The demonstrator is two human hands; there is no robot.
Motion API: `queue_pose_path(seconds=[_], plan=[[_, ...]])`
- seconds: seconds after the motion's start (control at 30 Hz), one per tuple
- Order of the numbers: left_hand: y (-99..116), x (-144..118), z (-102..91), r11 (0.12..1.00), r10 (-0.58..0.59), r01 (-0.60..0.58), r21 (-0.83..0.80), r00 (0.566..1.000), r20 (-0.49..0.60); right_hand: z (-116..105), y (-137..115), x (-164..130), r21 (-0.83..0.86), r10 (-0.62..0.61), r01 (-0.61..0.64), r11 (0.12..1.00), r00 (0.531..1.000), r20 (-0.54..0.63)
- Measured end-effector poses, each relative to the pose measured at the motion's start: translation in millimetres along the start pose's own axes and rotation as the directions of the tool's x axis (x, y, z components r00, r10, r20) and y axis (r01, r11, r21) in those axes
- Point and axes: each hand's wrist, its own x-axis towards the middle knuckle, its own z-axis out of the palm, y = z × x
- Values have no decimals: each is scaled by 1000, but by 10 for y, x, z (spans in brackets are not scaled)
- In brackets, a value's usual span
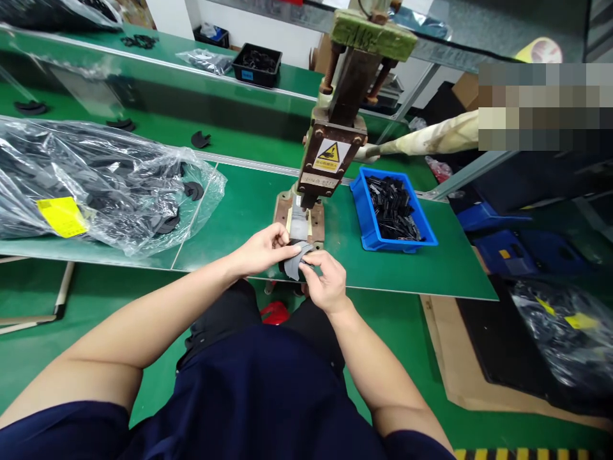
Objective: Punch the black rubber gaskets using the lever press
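Note:
Both my hands hold one curved dark grey plastic piece at the front edge of the green table. My left hand pinches its upper left side between thumb and fingers. On the other side, my right hand grips its right edge, fingers curled. Just beyond the piece stands a hand press with a yellow warning label. Its metal base lies right behind my fingers, under the ram. Whether a smaller part sits against the curved piece is hidden by my fingers.
A blue bin of small black parts stands right of the press. At left lies a clear plastic bag full of curved black pieces. Several loose ones lie behind it. A black bin sits on the rear bench. The press lever reaches right.

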Motion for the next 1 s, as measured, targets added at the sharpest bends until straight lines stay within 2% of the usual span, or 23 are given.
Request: queue_pose_path(seconds=[0.03,0.1,0.17,0.2,0.23,0.3,0.37,0.43,0.5,0.57,0.67,0.77,0.87,1.0], plan=[[10,-11,7,998,-39,40,-57,999,19,-1,4,2,8,4,-4,1000,1000,0],[20,-31,1,984,-116,131,-125,986,124,-2,20,11,27,6,-6,1000,1000,14],[-6,-32,-61,974,-155,186,-127,963,222,-10,52,13,39,12,-13,999,999,40],[-36,-16,-120,975,-162,191,-116,962,221,-22,75,6,38,22,-24,999,998,50],[-79,14,-200,977,-162,182,-108,972,171,-40,103,-8,34,39,-41,999,998,53],[-193,132,-417,979,-165,160,-125,986,-31,-102,167,-65,16,83,-83,996,996,43],[-325,339,-676,966,-209,163,-202,950,-232,-186,231,-150,-2,124,-124,992,992,22],[-434,638,-924,935,-301,200,-294,885,-356,-274,282,-246,-21,157,-157,987,988,7],[-480,1017,-1125,911,-374,237,-337,819,-435,-353,312,-330,-42,179,-179,983,984,-1],[-436,1444,-1270,911,-385,239,-335,784,-487,-416,325,-388,-66,190,-191,979,982,-8],[-257,2053,-1400,932,-333,185,-312,777,-534,-491,324,-426,-105,194,-195,975,981,-25],[-140,2436,-1434,945,-293,147,-294,779,-555,-575,326,-434,-144,186,-190,971,982,-37],[-214,2486,-1381,953,-286,170,-251,784,-551,-712,373,-428,-179,172,-179,967,984,-52],[-422,2144,-1255,969,-239,176,-171,832,-501,-1015,567,-309,-236,175,-192,953,980,-94]])
